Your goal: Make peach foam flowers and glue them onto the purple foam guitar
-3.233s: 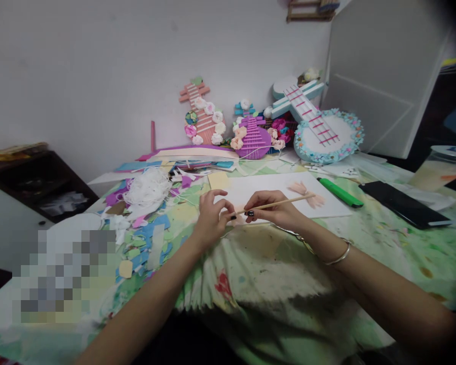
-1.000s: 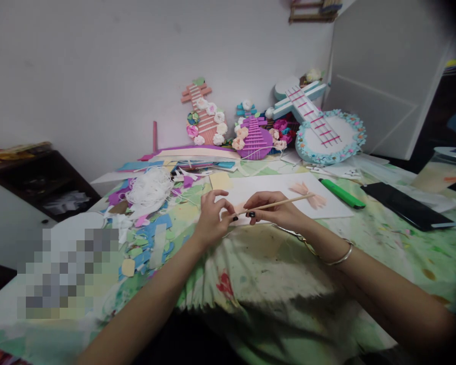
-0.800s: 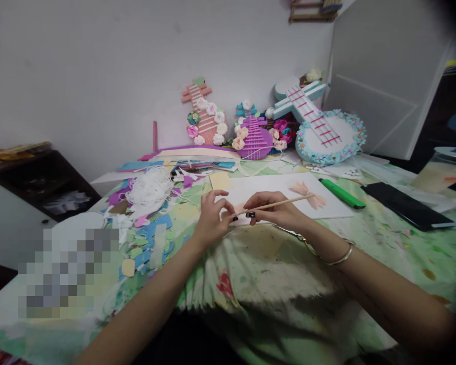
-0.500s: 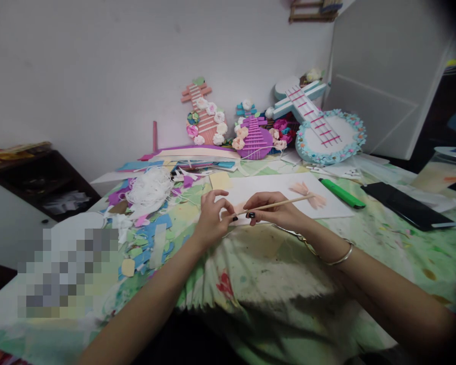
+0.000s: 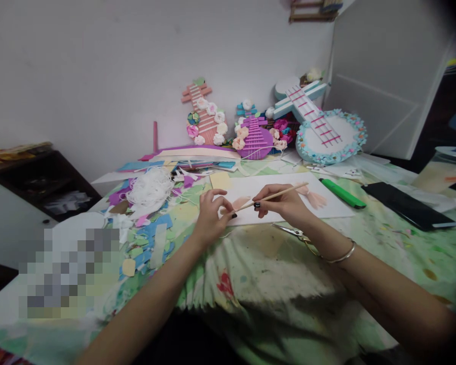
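Observation:
My left hand point(image 5: 213, 215) is closed in a pinch on a peach-coloured piece of paper point(image 5: 241, 203), which shows between the two hands. A thin wooden stick point(image 5: 279, 193) lies slanted in my right hand point(image 5: 279, 203), gripped by thumb and fingers. Its lower tip reaches my left thumb and the peach piece. Both hands are over the near part of a white board point(image 5: 262, 181). On its right side rests a peach paper bow or petal cluster point(image 5: 314, 197), partly behind my right hand. Scissors point(image 5: 289, 229) with gold-coloured handles lie under my right wrist.
A green marker point(image 5: 342, 193) and a black phone point(image 5: 406, 205) lie to the right. White string point(image 5: 150, 187) and blue paper scraps point(image 5: 148, 248) cover the left. Decorated instrument models, including a purple one point(image 5: 255, 139) and a light blue one point(image 5: 330, 137), lean along the wall.
My right hand has shifted slightly right and turned with the stick, away from my left fingers. More of the peach piece and the scissor blades now shows. My left hand has hardly moved.

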Available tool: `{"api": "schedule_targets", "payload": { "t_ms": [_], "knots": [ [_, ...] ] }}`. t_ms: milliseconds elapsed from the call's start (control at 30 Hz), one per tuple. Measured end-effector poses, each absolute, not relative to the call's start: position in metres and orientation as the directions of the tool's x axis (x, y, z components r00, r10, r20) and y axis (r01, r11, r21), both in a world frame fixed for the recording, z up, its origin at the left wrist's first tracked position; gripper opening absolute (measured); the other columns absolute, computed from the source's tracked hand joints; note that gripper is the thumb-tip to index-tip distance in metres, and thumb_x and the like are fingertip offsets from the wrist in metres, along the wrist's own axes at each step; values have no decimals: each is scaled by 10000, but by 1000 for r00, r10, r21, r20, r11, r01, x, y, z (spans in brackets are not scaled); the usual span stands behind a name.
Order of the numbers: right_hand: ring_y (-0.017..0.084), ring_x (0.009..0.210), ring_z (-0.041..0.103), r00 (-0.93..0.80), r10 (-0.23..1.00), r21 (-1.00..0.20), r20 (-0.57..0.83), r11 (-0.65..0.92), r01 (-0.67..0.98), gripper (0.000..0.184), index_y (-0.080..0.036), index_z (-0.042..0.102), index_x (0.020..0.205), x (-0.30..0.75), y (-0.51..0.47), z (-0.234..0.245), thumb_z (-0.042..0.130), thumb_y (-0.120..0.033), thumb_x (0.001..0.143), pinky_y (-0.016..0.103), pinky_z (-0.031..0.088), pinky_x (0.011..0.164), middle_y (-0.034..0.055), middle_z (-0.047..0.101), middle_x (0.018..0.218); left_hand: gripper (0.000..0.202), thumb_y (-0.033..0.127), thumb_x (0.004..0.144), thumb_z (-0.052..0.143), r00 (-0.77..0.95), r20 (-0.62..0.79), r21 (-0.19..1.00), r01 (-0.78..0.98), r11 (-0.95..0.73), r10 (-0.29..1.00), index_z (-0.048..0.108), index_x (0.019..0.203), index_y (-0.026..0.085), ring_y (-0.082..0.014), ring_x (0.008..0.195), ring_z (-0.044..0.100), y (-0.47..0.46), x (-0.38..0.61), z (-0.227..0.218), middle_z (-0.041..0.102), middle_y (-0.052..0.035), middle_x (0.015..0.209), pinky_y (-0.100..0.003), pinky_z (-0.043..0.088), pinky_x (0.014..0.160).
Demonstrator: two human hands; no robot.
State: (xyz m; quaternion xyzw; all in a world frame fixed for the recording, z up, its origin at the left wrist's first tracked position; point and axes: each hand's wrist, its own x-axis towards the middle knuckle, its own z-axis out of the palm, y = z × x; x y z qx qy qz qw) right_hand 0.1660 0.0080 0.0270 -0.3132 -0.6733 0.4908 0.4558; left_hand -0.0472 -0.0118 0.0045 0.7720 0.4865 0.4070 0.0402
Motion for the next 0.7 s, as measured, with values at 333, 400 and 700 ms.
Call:
{"api": "schedule_targets", "payload": {
  "t_ms": [333, 400, 700],
  "knots": [
    [154, 488, 629, -318, 894, -945, 315, 325, -24, 262, -106, 666, 751, 166, 15, 21, 744, -338, 659, 248, 467, 460, 56, 675, 600, 64, 228, 780, 612, 210, 585, 457, 713, -532, 784, 577, 744, 190, -244, 1130, 452, -10, -48, 2, 545, -77, 1111, -433, 310, 990],
    [154, 484, 626, -316, 895, -946, 314, 325, -19, 278, -103, 667, 748, 166, 15, 21, 746, -353, 656, 248, 460, 454, 60, 672, 598, 64, 228, 784, 608, 212, 588, 453, 713, -535, 781, 577, 747, 187, -243, 1126, 453, -10, -48, 2, 543, -78, 1111, -431, 311, 988],
    [141, 480, 619, -317, 888, -941, 333, 337, -44, 287, -106, 656, 745, 166, 17, 18, 747, -363, 656, 234, 461, 457, 49, 665, 598, 51, 210, 782, 608, 213, 608, 436, 715, -546, 765, 573, 754, 185, -241, 1110, 461, -9, -47, 0, 545, -76, 1096, -427, 315, 984]
  ]
}}
